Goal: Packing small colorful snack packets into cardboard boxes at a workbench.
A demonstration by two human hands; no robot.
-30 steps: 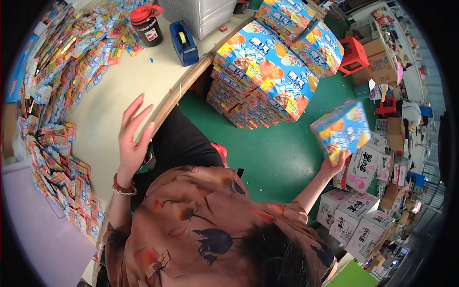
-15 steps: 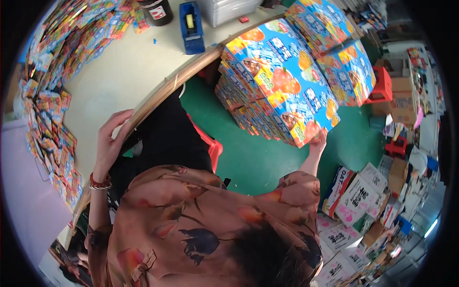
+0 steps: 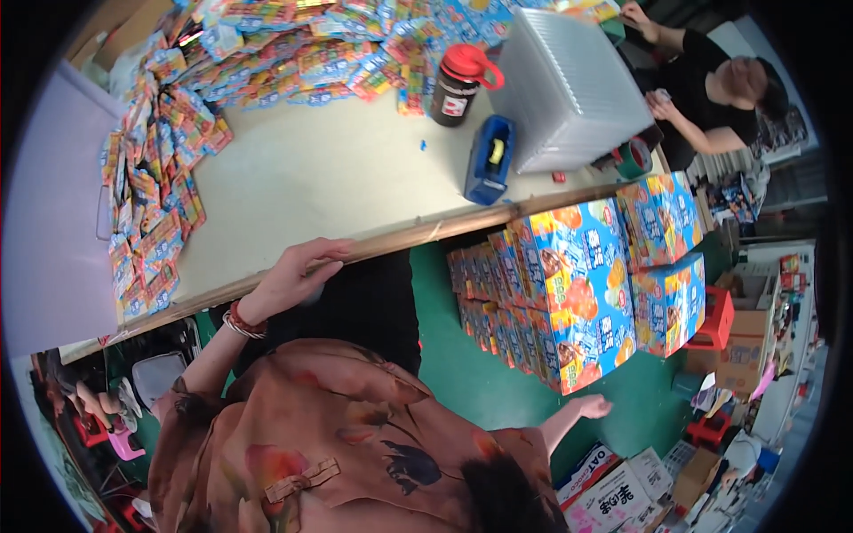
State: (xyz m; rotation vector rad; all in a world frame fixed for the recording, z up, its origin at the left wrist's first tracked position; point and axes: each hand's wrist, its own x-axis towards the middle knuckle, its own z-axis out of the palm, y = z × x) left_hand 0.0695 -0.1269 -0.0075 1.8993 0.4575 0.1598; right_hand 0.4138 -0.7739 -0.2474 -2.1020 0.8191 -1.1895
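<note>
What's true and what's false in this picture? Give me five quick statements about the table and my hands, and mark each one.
1. A black bottle with a red lid stands on the table. True.
2. Your right hand is gripping a carton. False: no carton is in it; it is beside the stacked blue printed cartons.
3. The blue tape dispenser is left of the translucent plastic trays. True.
4. Your left hand is on those trays. False: it is at the table's near edge.
5. Colourful printed packets are heaped on the table. True.
</note>
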